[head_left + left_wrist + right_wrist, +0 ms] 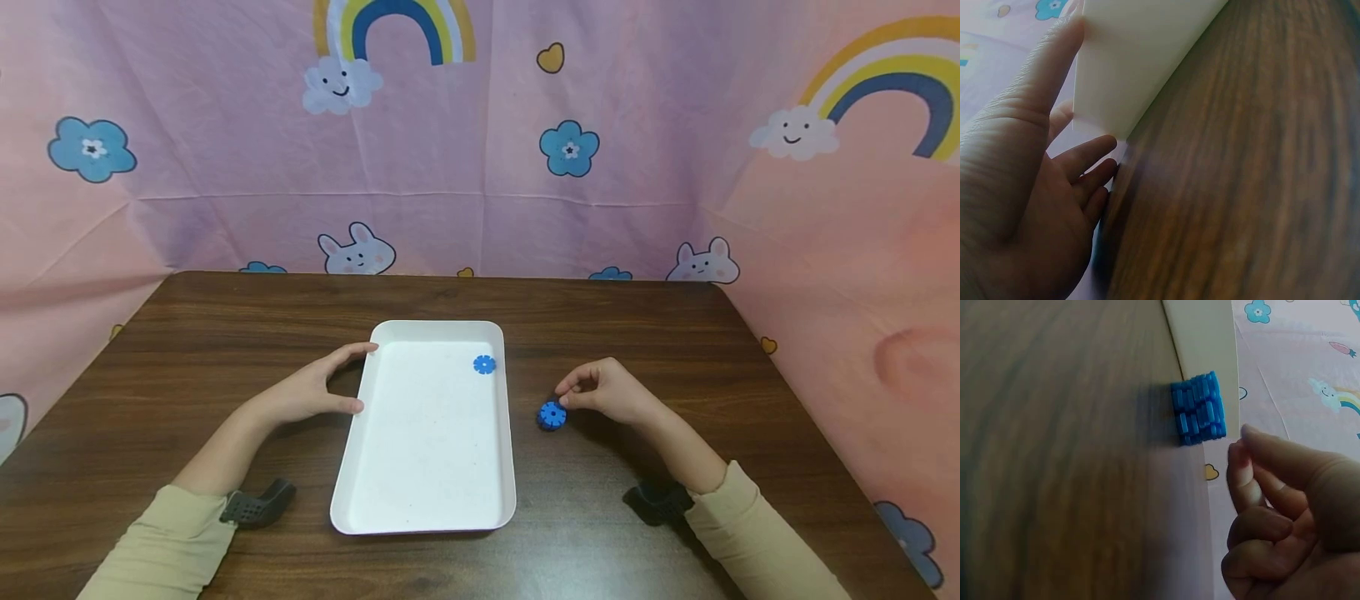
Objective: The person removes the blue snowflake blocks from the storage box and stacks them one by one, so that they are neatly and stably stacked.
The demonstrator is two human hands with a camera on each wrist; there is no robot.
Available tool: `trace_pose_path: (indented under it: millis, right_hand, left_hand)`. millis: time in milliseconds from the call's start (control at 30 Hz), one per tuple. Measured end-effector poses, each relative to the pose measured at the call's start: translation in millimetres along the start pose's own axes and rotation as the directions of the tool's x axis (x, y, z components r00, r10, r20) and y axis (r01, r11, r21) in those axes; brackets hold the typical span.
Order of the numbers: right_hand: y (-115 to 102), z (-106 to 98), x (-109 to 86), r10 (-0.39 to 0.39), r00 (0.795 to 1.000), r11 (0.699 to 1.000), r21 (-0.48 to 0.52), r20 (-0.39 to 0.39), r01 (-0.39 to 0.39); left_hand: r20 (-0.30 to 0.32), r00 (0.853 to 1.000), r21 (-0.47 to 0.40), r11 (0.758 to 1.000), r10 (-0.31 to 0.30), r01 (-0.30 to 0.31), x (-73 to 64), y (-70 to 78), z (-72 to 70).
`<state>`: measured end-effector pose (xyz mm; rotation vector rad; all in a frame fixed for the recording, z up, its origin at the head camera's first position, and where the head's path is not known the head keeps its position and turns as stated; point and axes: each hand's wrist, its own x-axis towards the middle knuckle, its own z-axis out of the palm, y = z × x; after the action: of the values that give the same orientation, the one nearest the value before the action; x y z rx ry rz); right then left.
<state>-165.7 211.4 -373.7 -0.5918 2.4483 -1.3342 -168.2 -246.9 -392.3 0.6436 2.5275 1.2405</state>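
Note:
A white rectangular tray (431, 442) lies on the dark wooden table. My left hand (311, 392) is at its left side, fingers spread and fairly straight, with thumb and a fingertip touching the rim. One flat blue notched disc (484, 364) lies inside the tray near the upper right corner. Right of the tray stands a short stack of blue notched discs (1199, 409) on the tabletop. My right hand (611, 392) is beside that stack, fingers curled and thumb tip close to the index fingertip. In the right wrist view nothing shows between those tips, and they look apart from the stack.
The wooden tabletop (262, 317) runs back to a pink and purple cloth (420, 167) printed with rainbows, flowers and bunnies. Dark wrist devices sit at the left sleeve (168, 533) and the right sleeve (757, 533).

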Motion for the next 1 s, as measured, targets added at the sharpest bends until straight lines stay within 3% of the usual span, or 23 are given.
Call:
trace_pose_path:
  millis: [133, 400, 667, 1000]
  right_hand:
    - [-4.7, -2.7, -0.3, -0.009, 0.999, 1.000, -0.006, -0.037, 0.009]
    - [-34.7, -3.4, 9.7, -0.096, 0.986, 0.982, -0.178, -0.135, 0.071]
    - [-66.4, 2.2, 32.7, -0.154, 0.980, 0.941, -0.322, -0.123, 0.107]
    - [-77.5, 19.0, 64.2, -0.042, 0.998, 0.889, -0.458, -0.046, 0.016]
  left_hand:
    - [0.001, 1.000, 0.004, 1.000, -0.005, 0.005, 0.4, 0.2, 0.1]
    - [-0.002, 1.000, -0.008, 1.000, 0.017, -0.017, 0.4, -2.2, 1.1]
    - [-0.003, 1.000, -0.010, 1.000, -0.001, 0.001, 0.8, -4.0, 0.1]
    - [-0.008, 1.000, -0.010, 1.000, 0.013, -0.013, 1.9, -5.6, -0.1]
